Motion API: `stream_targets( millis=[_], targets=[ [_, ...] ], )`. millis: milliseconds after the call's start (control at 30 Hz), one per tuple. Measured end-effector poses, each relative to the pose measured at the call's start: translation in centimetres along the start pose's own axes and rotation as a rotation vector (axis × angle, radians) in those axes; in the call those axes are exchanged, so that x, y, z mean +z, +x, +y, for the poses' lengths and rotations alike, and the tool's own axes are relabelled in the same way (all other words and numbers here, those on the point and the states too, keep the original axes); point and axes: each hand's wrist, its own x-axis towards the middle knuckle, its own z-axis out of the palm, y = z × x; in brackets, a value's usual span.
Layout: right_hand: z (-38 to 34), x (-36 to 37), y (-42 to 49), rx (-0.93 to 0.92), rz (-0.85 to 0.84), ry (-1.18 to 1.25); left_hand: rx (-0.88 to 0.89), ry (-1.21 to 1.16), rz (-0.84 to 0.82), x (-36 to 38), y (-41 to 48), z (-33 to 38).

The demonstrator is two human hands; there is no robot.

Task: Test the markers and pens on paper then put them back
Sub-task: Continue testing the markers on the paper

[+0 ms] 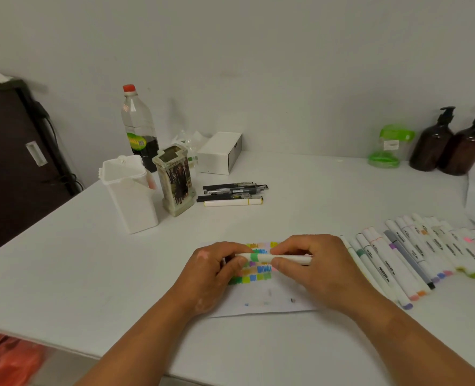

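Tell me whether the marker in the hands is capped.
Looks capped: the marker runs unbroken between left hand and right hand, no nib showing. Whether the cap is fully seated, cannot tell.

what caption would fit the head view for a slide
Left hand and right hand grip a green-banded white marker above the swatch-covered paper, beside a row of markers on the table.

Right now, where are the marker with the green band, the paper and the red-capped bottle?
green-banded marker (255, 257), head view, on its green band.
paper (280, 305), head view, on its bare lower part.
red-capped bottle (137, 118), head view, on its clear upper body.
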Motion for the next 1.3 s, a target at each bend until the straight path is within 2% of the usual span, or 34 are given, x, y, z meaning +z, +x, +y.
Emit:
stream_targets(
  millis=[67,167,233,300,400,500,667,767,967,1133,1300],
  targets=[
    [-0.4,0.0,-0.2,-0.001,-0.052,-0.215,0.022,0.037,0.007,0.1,0.0,0.0],
    [-1.3,1.0,-0.8,-0.029,-0.159,-0.488,0.015,-0.030,0.033,0.0,-0.1,-0.3],
    [-1.6,1.1,-1.0,0.005,-0.160,-0.477,-0.009,-0.088,0.074,-0.2,-0.1,-0.5],
    [-1.3,0.4,-0.8,0.086,-0.088,-0.459,-0.062,-0.149,0.114,-0.5,-0.1,-0.6],
    [0.0,-1.3,-0.5,0.236,-0.010,-0.594,-0.139,-0.189,0.138,-0.6,0.1,-0.6],
    [1.2,-1.9,-0.2,0.335,-0.046,-0.756,-0.168,-0.185,0.133,-0.3,0.1,-0.5],
    [2.1,-1.7,0.5,0.380,-0.085,-0.893,-0.185,-0.171,0.160,-0.3,-0.1,-0.6],
    [1.6,-2.1,2.0,0.336,-0.063,-0.838,-0.172,-0.141,0.162,-0.3,-0.1,-0.7],
    [0.9,0.2,9.5,0.100,-0.094,-0.733,-0.156,-0.085,0.131,-0.1,0.0,-0.6],
    [1.5,3.7,15.0,-0.072,-0.216,-0.747,-0.178,-0.113,0.131,-0.1,0.1,-0.8],
    [1.9,6.7,17.3,-0.122,-0.209,-0.794,-0.178,-0.133,0.131,0.0,0.3,-0.8]
  ],
)
